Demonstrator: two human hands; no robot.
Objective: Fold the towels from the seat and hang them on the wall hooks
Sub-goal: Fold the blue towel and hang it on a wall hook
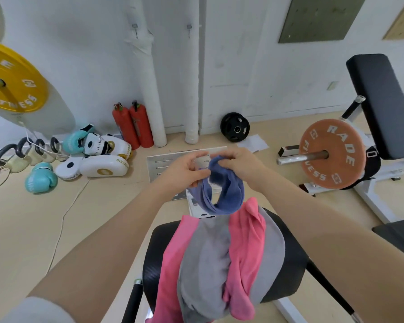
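Pinching the blue towel, both hands hide its top edge.

white wall, beige floor, red extinguishers.

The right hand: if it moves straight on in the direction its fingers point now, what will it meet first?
The right hand pinches the blue towel, its fingers pointing left toward the left hand. Going straight on, it would probably meet the left hand's fingertips first, since both hold the same towel; the exact depth is unclear.
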